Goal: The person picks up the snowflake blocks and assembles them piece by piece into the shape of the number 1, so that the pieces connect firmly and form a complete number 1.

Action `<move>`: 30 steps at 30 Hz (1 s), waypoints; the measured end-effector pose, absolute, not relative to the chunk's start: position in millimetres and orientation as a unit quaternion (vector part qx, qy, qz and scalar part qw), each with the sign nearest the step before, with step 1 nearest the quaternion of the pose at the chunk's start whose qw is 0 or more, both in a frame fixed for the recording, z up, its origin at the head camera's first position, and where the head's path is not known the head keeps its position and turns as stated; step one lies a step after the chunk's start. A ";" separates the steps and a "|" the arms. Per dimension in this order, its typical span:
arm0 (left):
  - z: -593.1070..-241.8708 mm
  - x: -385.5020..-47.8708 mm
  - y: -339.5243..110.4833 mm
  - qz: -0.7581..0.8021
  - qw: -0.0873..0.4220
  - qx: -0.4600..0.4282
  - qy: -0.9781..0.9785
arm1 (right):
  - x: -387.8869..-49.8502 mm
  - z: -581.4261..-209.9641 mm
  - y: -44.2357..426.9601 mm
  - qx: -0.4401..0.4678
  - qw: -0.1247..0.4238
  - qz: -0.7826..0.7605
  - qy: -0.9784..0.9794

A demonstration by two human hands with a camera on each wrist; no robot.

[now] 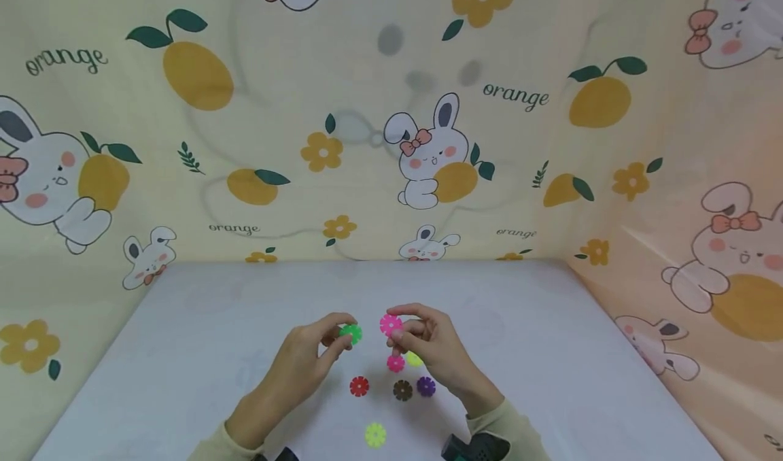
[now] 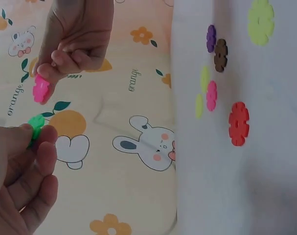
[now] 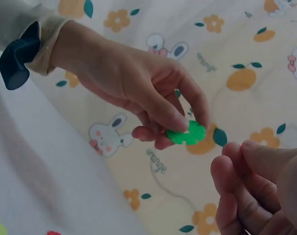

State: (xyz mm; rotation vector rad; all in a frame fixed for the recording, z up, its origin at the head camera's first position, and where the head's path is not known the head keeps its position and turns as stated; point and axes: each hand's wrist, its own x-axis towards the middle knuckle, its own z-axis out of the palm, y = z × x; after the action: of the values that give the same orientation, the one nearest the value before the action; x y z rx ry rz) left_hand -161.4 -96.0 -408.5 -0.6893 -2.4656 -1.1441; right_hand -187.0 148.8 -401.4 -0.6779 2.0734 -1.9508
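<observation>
My left hand pinches a green notched flower-shaped disc between thumb and fingers, raised over the white table. Opposite it, my right hand holds a pink notched disc by its edge. A small gap separates the two discs in the left wrist view, where the held pink disc is near the green disc. In the right wrist view the green disc shows clearly, while the right hand's fingers hide the pink one.
On the white table lie a red disc, a brown disc, a purple disc, another pink disc beside yellow ones, and a yellow-green disc nearest me. A printed cloth hangs behind and at the sides.
</observation>
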 end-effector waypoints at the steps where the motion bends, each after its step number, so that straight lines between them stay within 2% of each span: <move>1: -407.9 -160.6 -95.5 -0.401 0.170 -0.250 -0.865 | -186.3 -401.8 148.2 -0.228 0.108 -0.666 0.702; 13: -406.0 -156.0 -89.7 -0.391 0.170 -0.260 -0.866 | -183.6 -406.1 137.8 -0.241 0.124 -0.662 0.698; 23: -407.9 -156.6 -88.7 -0.282 0.261 -0.308 -0.870 | -185.1 -408.5 136.2 -0.240 0.132 -0.658 0.701; 30: -408.5 -156.0 -90.1 -0.289 0.250 -0.298 -0.875 | -185.0 -409.1 133.1 -0.235 0.149 -0.651 0.706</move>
State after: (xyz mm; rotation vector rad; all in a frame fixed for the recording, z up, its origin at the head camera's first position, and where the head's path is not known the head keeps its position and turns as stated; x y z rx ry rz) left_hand -156.0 -90.1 -408.5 -0.8111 -2.3827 -0.7866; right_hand -185.0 133.1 -409.1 -0.6767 2.0310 -1.8703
